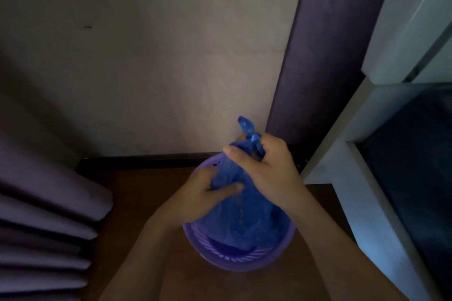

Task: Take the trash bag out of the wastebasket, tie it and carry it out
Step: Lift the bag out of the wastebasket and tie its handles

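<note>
A blue plastic trash bag (241, 217) rises out of a round purple wastebasket (234, 262) on the brown floor. Its lower part still sits inside the basket. The bag's neck is gathered, and a twisted tip (246, 127) sticks up above my fingers. My right hand (266, 168) is closed around the neck just under that tip. My left hand (208, 190) grips the bag's side a little lower, with the thumb pressed across the plastic. Both hands hold the bag above the basket's far rim.
A beige wall (159, 56) stands right behind the basket. Folded purple curtains (41, 203) hang at the left. A dark purple panel (325, 56) and a white shelf unit (367, 178) close in on the right. Brown floor (146, 190) shows around the basket.
</note>
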A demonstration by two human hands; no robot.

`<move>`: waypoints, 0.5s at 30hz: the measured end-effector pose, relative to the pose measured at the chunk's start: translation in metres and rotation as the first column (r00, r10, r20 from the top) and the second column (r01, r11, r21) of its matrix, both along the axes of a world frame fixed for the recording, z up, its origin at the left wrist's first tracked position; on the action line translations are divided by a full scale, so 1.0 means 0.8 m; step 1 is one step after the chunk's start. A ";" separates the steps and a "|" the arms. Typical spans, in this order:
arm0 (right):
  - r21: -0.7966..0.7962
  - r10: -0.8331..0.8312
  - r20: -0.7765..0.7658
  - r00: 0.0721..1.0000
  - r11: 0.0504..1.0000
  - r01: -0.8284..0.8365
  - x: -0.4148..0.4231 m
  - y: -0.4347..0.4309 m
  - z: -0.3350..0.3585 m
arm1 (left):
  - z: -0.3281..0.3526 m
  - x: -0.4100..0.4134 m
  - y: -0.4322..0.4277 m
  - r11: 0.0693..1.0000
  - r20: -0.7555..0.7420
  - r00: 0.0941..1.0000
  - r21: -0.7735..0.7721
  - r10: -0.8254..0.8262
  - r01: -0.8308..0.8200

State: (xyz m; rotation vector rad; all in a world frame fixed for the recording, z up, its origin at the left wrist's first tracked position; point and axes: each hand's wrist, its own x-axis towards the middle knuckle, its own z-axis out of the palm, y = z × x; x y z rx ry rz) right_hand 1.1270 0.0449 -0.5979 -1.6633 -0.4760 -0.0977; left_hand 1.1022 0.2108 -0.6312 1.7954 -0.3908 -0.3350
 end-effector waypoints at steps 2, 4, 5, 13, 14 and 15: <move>-0.006 0.001 -0.047 0.999 1.000 -0.001 0.002 -0.010 0.002 | -0.013 0.007 -0.004 0.983 0.017 0.984 -0.042 0.179 -0.178; -0.049 0.039 -0.102 0.994 0.998 -0.044 0.002 -0.027 0.001 | -0.022 0.015 -0.007 0.906 -0.036 0.924 -0.181 0.382 -0.382; -0.072 0.053 -0.127 0.990 0.995 -0.063 0.002 -0.038 0.001 | -0.027 0.019 -0.007 0.848 -0.093 0.882 -0.246 0.462 -0.470; 0.086 -0.009 -0.193 0.981 0.996 0.026 -0.002 -0.109 -0.008 | -0.034 0.041 -0.011 0.547 -0.490 0.769 -0.542 0.411 -0.638; 0.029 -0.005 -0.225 0.974 1.000 0.011 0.001 -0.105 -0.014 | -0.033 0.042 -0.014 0.556 -0.494 0.778 -0.548 0.388 -0.625; -0.029 0.013 -0.253 0.967 0.999 -0.021 0.003 -0.098 -0.020 | -0.033 0.041 -0.016 0.569 -0.487 0.794 -0.558 0.364 -0.604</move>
